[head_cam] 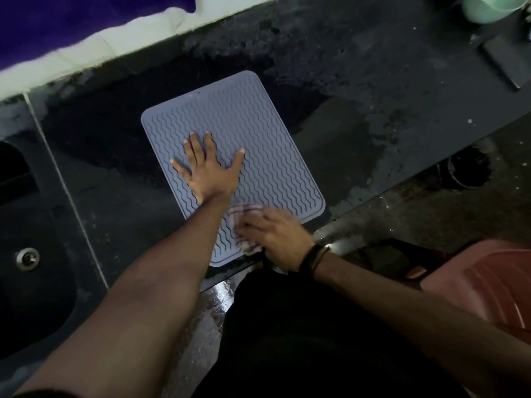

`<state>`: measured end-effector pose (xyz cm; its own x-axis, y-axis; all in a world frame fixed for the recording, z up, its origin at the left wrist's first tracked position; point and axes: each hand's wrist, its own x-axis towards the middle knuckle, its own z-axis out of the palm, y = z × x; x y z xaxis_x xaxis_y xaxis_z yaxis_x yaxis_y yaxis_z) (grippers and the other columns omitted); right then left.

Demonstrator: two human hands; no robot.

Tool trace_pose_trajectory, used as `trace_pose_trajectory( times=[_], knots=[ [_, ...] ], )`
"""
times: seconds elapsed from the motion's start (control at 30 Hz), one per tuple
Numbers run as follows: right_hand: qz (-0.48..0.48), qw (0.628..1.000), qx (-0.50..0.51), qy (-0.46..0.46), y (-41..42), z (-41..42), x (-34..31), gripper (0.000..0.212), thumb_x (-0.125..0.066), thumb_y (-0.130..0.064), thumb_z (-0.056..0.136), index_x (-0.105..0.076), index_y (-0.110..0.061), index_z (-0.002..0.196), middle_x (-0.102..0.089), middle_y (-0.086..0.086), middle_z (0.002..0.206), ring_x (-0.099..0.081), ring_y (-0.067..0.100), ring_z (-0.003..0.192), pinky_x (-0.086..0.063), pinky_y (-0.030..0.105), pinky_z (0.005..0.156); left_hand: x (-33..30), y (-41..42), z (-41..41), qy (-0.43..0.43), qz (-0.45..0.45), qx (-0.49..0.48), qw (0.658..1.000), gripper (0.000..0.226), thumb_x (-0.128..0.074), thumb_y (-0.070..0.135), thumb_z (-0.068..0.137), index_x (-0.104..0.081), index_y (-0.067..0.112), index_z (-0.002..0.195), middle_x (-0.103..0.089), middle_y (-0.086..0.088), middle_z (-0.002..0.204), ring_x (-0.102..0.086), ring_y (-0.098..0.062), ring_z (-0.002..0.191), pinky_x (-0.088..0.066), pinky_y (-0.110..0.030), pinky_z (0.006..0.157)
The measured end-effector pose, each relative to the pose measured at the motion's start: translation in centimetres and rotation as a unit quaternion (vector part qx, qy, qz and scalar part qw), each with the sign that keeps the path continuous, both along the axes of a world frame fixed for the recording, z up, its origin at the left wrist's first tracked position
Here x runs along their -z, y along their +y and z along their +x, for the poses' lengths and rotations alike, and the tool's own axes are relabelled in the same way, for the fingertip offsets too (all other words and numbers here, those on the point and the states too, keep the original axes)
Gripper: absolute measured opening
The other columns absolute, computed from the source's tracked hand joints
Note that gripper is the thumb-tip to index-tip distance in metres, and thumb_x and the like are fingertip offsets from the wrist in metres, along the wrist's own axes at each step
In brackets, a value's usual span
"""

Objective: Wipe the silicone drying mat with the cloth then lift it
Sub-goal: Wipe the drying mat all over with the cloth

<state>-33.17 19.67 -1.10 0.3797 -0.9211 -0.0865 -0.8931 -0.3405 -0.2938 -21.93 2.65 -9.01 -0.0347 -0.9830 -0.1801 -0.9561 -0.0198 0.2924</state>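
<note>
Both forearms reach over a dark wet counter. Flat on it lies the grey ribbed mat, lengthwise away from the person. With fingers spread straight, the left hand presses its middle. At the near edge, the right hand, blurred, curls over a striped cloth.

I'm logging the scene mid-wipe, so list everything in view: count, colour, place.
silicone drying mat: one, grey-blue, wavy ribs, flat on the counter, centre
cloth: one, pale striped, on the mat's near edge
counter: one, dark, wet patches
sink: one, dark, left, metal drain
cup: one, pale green, top right
tub: one, reddish, lower right
wristband: one, black, right wrist
left hand: spread flat on the mat
right hand: holds the cloth, blurred
</note>
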Motion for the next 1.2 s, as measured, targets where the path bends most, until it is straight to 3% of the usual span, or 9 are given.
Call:
trace_pose_trajectory(
  times=[0.07, 0.13, 0.3, 0.47, 0.63, 0.73, 0.9, 1.07, 1.2],
  knots=[
    [0.043, 0.995, -0.09, 0.029, -0.6, 2.7, 0.7, 0.05, -0.03, -0.017, 0.085, -0.059, -0.025, 0.125, -0.054, -0.004, 0.136, -0.047, 0.023, 0.119, -0.043, 0.042, 0.094, 0.0, -0.1, 0.0, -0.002, 0.0, 0.002, 1.0, 0.1, -0.019, 0.091, 0.086, -0.012, 0.029, 0.164, 0.002, -0.002, 0.173, 0.012, -0.02, 0.159, 0.016, -0.061, 0.121],
    [0.054, 0.991, -0.109, 0.056, -0.5, 3.0, 1.4, 0.051, -0.026, -0.018, 0.086, -0.058, -0.024, 0.126, -0.052, -0.005, 0.137, -0.047, 0.023, 0.115, -0.043, 0.039, 0.091, 0.2, 0.1, 0.0, -0.002, -0.002, 0.006, 1.0, 0.1, -0.019, 0.091, 0.086, -0.012, 0.029, 0.164, 0.001, -0.002, 0.173, 0.011, -0.02, 0.159, 0.016, -0.061, 0.122],
    [0.029, 0.996, -0.068, 0.048, 1.7, -0.5, 1.6, 0.043, -0.061, -0.02, 0.078, -0.067, -0.03, 0.119, -0.06, -0.012, 0.129, -0.055, 0.022, 0.106, -0.047, 0.035, 0.086, 0.6, -0.1, 0.3, 0.0, -0.005, 0.011, 1.0, 0.099, -0.02, 0.091, 0.087, -0.011, 0.029, 0.164, 0.001, -0.003, 0.173, 0.011, -0.02, 0.159, 0.017, -0.06, 0.121],
    [-0.002, 0.997, 0.018, 0.071, 1.5, -4.0, 0.1, 0.04, -0.043, -0.018, 0.08, -0.071, -0.029, 0.106, -0.066, -0.01, 0.112, -0.055, 0.023, 0.098, -0.043, 0.035, 0.077, 0.9, -0.2, 0.1, 0.002, -0.01, 0.009, 1.0, 0.1, -0.018, 0.091, 0.086, -0.011, 0.03, 0.164, 0.002, -0.003, 0.173, 0.011, -0.02, 0.159, 0.019, -0.059, 0.121],
    [0.013, 0.98, 0.18, 0.087, -4.1, -6.7, 0.0, 0.049, -0.06, -0.016, 0.08, -0.061, -0.026, 0.128, -0.056, -0.005, 0.135, -0.051, 0.029, 0.108, -0.042, 0.039, 0.082, 1.0, -0.3, 0.1, 0.0, -0.008, 0.002, 1.0, 0.1, -0.018, 0.092, 0.085, -0.012, 0.031, 0.164, 0.002, -0.002, 0.173, 0.012, -0.019, 0.158, 0.019, -0.059, 0.121],
    [0.048, 0.979, 0.176, 0.092, -3.8, -7.2, 0.9, 0.051, -0.054, -0.013, 0.085, -0.056, -0.026, 0.134, -0.051, -0.005, 0.14, -0.048, 0.029, 0.114, -0.042, 0.039, 0.087, 0.8, -0.3, 0.0, -0.003, -0.001, -0.001, 1.0, 0.102, -0.018, 0.093, 0.084, -0.012, 0.031, 0.164, 0.003, -0.001, 0.173, 0.013, -0.018, 0.158, 0.019, -0.059, 0.121],
    [0.06, 0.979, 0.158, 0.112, 2.0, -9.6, 0.8, 0.048, -0.057, -0.014, 0.08, -0.062, -0.029, 0.126, -0.058, -0.007, 0.132, -0.053, 0.027, 0.106, -0.044, 0.037, 0.08, 0.6, -0.2, 0.0, 0.003, 0.005, -0.004, 1.0, 0.101, -0.018, 0.093, 0.084, -0.01, 0.033, 0.164, 0.005, 0.0, 0.173, 0.014, -0.017, 0.158, 0.018, -0.059, 0.121],
    [0.006, 0.978, 0.188, 0.09, -0.1, -10.4, -1.0, 0.047, -0.035, -0.024, 0.079, -0.07, -0.026, 0.111, -0.067, -0.006, 0.116, -0.054, 0.027, 0.092, -0.04, 0.036, 0.072, 0.3, 0.0, 0.0, -0.002, 0.003, -0.004, 1.0, 0.099, -0.02, 0.091, 0.085, -0.01, 0.032, 0.164, 0.005, 0.0, 0.173, 0.015, -0.017, 0.158, 0.019, -0.058, 0.121],
    [0.027, 0.97, 0.229, 0.082, -7.3, -10.1, -0.8, 0.049, -0.054, -0.019, 0.083, -0.057, -0.023, 0.132, -0.054, -0.001, 0.138, -0.048, 0.032, 0.112, -0.043, 0.042, 0.086, 0.3, 0.1, -0.2, -0.011, 0.004, -0.008, 1.0, 0.098, -0.021, 0.091, 0.086, -0.01, 0.032, 0.164, 0.003, 0.0, 0.173, 0.012, -0.017, 0.158, 0.016, -0.059, 0.122]
  ],
)
